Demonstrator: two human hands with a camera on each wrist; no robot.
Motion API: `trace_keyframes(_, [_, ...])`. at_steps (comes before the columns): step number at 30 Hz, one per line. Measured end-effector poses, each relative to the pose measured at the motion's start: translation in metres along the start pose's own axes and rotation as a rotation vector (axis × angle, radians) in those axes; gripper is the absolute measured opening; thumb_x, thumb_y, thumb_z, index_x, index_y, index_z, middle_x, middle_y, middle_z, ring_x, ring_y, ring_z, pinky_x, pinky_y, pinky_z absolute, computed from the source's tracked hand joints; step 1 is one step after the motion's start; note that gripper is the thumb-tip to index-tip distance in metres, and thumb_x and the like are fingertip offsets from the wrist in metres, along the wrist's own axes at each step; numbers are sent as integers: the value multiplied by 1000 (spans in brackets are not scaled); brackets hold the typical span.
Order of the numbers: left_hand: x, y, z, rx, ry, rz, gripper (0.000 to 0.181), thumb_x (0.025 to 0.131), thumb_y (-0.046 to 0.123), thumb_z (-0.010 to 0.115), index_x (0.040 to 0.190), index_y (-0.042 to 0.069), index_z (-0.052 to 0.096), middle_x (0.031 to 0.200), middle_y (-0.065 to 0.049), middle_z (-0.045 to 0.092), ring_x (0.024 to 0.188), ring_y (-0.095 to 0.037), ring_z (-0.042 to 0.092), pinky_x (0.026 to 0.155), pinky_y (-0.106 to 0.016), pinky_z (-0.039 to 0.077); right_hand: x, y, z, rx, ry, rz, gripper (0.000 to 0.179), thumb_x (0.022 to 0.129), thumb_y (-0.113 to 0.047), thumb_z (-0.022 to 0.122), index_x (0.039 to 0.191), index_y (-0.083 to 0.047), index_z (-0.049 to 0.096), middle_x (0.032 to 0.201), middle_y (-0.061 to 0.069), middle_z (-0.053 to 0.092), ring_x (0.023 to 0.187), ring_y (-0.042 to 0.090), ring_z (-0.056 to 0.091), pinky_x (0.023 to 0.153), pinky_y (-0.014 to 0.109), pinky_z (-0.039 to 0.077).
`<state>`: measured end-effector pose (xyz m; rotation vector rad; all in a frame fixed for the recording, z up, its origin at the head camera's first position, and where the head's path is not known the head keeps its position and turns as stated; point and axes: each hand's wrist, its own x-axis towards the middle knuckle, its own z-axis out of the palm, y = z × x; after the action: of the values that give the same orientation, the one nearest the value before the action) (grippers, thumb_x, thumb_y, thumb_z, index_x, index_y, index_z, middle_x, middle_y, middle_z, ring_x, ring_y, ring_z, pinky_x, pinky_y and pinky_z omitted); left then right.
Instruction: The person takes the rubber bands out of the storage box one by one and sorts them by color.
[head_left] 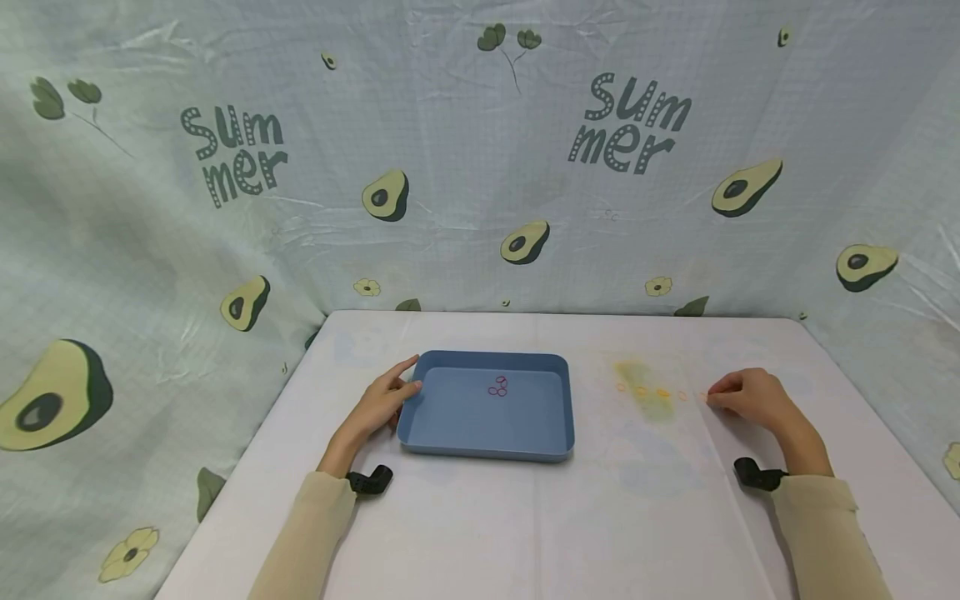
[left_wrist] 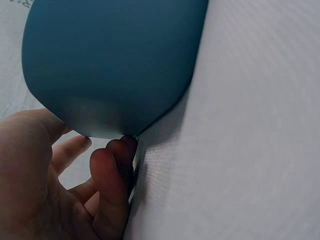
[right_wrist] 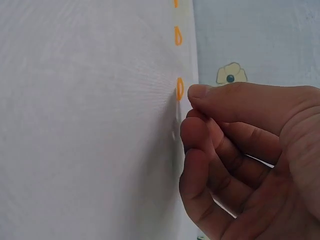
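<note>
A blue rectangular tray (head_left: 480,433) lies on the table, and inside it is a little cluster of red rubber bands (head_left: 498,391). My left hand (head_left: 380,402) holds the tray's left side, thumb at the rim and other fingers against the outer wall; the left wrist view shows the tray wall (left_wrist: 115,70) close above the curled fingers. To the right, small orange rubber bands (head_left: 663,392) lie spaced in a row. At the row's right end, my right hand (head_left: 753,400) pinches an orange rubber band (head_left: 703,397) with thumb and index fingertips, which partly hide it.
A pale cloth covers the table (head_left: 465,533), with a yellow-green print (head_left: 645,392) under the row of bands. Behind and at the sides hangs a curtain (head_left: 450,125) printed with avocados and lettering. Each wrist wears a black camera band (head_left: 371,481).
</note>
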<state>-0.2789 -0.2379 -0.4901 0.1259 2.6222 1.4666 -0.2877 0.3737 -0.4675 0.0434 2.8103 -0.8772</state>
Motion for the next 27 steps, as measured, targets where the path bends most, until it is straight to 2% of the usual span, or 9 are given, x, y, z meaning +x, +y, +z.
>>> trace_keyframes(9, [0, 1, 1, 2, -4, 5, 65, 105, 38, 59, 164, 24, 34, 98, -13, 61, 57, -15, 49, 49, -33, 47, -3, -8, -4, 12, 43, -38, 31, 99, -19, 68, 114, 8, 69, 95, 16, 72, 79, 22, 63, 68, 29, 52])
trace_keyframes(13, [0, 1, 2, -12, -1, -15, 64, 105, 38, 60, 163, 27, 35, 101, -15, 62, 57, -16, 49, 50, -33, 47, -3, -12, -3, 17, 58, -69, 32, 99, -21, 68, 114, 7, 70, 96, 17, 73, 80, 21, 65, 68, 29, 53])
trace_keyframes(18, [-1, 0, 2, -6, -6, -6, 66, 105, 39, 60, 164, 24, 34, 105, -18, 63, 57, -16, 49, 50, -34, 47, -6, -19, -4, 16, 82, -106, 28, 100, -20, 68, 112, 5, 71, 96, 17, 74, 80, 21, 65, 67, 30, 52])
trace_keyframes(27, [0, 0, 0, 9, -9, -4, 65, 105, 37, 59, 164, 27, 33, 100, -15, 62, 54, -14, 49, 50, -31, 48, -10, -33, -8, 18, 77, -152, 30, 100, -23, 68, 113, 4, 71, 97, 17, 74, 80, 21, 66, 67, 31, 52])
